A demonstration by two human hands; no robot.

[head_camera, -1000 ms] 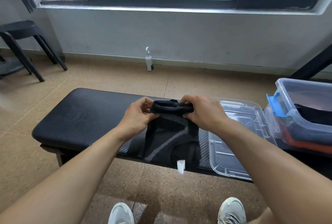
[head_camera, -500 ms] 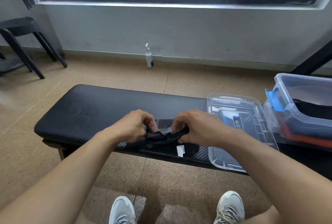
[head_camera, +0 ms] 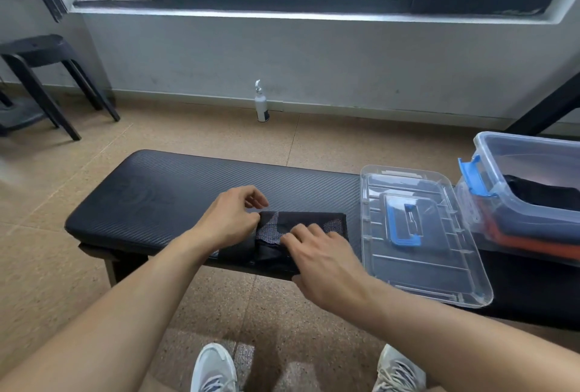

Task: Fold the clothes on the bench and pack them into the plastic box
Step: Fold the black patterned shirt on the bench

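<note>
Dark garment (head_camera: 301, 228) lies folded at bench (head_camera: 157, 200) front edge, beside clear lid (head_camera: 420, 234). Left hand (head_camera: 230, 220) pinches its left edge; right hand (head_camera: 323, 253) presses flat, fingers straight. Risk: fold springing open or slipping off on lift toward plastic box (head_camera: 530, 190).

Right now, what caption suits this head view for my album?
Both hands, left and right, flatten a folded dark garment on the bench.
</note>
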